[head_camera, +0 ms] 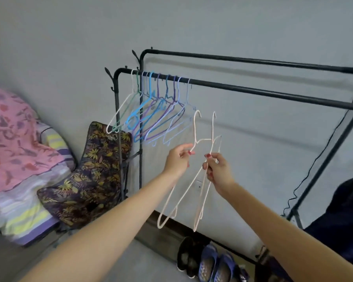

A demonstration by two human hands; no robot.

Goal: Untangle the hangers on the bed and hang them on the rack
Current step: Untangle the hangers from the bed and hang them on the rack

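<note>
Two pale pink wire hangers hang hooks-up in front of the black rack (253,90). My left hand (178,159) pinches the left pink hanger (171,202) at its shoulder. My right hand (217,169) grips the right pink hanger (202,200) near its neck. Their upper parts cross between my hands. Several hangers (151,110) in white, green, blue and purple hang together on the left end of the rack's front bar, left of and above my hands.
A second rack bar (253,60) runs behind the front one. The bed (22,218) with a pink blanket and a dark leaf-print pillow (86,180) lies at left. Shoes and blue slippers (214,263) sit under the rack. Dark cloth (342,220) hangs at right.
</note>
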